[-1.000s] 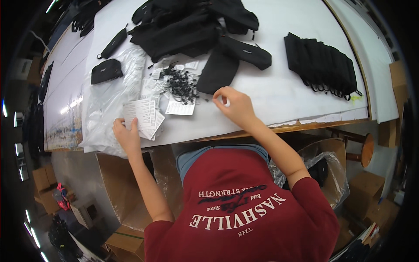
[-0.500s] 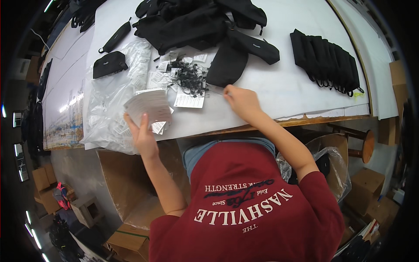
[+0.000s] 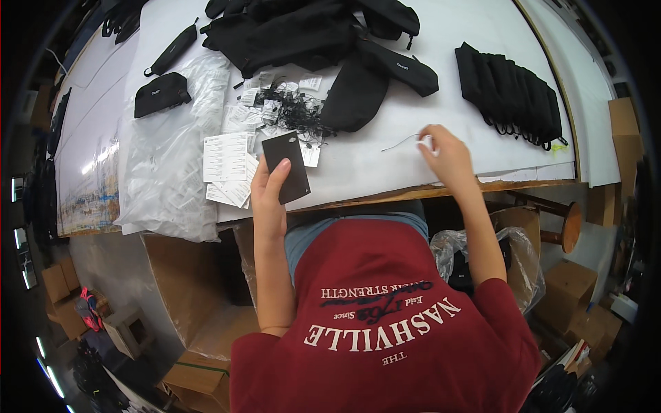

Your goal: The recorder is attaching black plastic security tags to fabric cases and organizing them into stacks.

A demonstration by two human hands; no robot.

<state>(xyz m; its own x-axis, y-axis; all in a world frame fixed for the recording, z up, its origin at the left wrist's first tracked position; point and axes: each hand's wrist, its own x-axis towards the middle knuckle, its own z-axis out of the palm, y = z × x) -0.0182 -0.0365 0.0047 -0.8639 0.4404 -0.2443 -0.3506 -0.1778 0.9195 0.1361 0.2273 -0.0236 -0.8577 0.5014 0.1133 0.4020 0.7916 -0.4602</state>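
My left hand (image 3: 270,193) grips a black hang tag (image 3: 287,168) upright, with my thumb across its face. My right hand (image 3: 446,157) is raised over the white tabletop, its fingertips pinching a thin dark string (image 3: 399,143) that trails to the left. White printed cards (image 3: 226,160) lie beside the black tag. Behind it sits a tangle of black tag strings (image 3: 296,110) among more white tags. A black pouch (image 3: 354,96) lies between that tangle and my right hand.
Several black pouches are piled at the back (image 3: 282,38), and a row of them (image 3: 513,93) lies at right. A clear plastic bag (image 3: 172,172) of white tags and a small pouch (image 3: 162,94) are at left. Cardboard boxes (image 3: 186,275) stand below the table edge.
My left hand has moved right; the card in it now shows a black face instead of white. My right hand has drawn right, away from the pouch, with a string in its fingers.
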